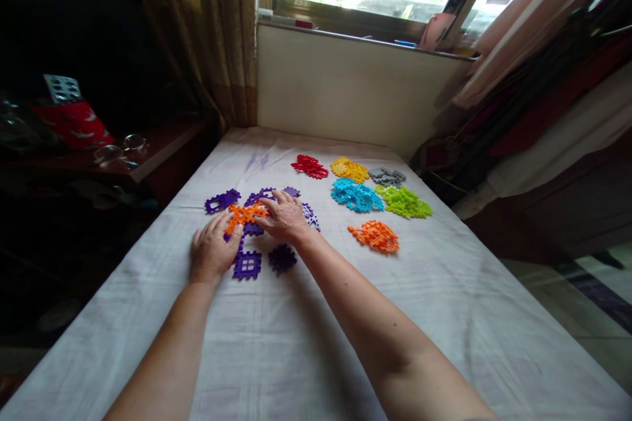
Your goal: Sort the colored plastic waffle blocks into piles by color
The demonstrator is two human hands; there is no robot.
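Orange interlocking tiles lie between my two hands, on top of scattered purple interlocking tiles. My left hand curls around the left end of the orange tiles, its thumb near a purple one. From the right, my right hand grips their other end between thumb and fingers. Its palm hides part of the purple group. A dark purple tile lies just below my right hand, and another purple tile sits beyond my left hand.
Sorted piles of red, yellow, grey, blue, green and orange tiles lie on the cloth-covered table. Eyeglasses rest on a dark side table at left. Hanging clothes border the right.
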